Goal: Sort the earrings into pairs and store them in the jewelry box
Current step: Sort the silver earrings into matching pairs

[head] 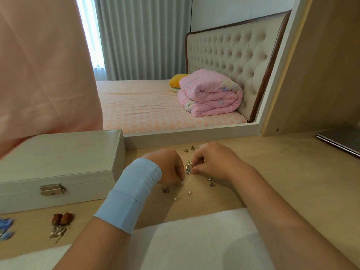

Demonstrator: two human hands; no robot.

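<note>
Two pearl earrings (189, 192) | two rose earrings (62, 219) | one closed jewelry box (58, 166) | left hand (167, 166) pinches stud (182, 182) | right hand (212, 162) pinches cluster (188, 169)

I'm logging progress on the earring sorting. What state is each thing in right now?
jewelry box, closed, clasp down.
left hand, fingers curled, pinching a small stud on the desk.
right hand, fingers curled, pinching at the earring cluster.
pearl earrings, loose, lying apart.
bronze studs, side by side, set apart behind the hands.
red tassel earrings, side by side, outside the box.
</note>
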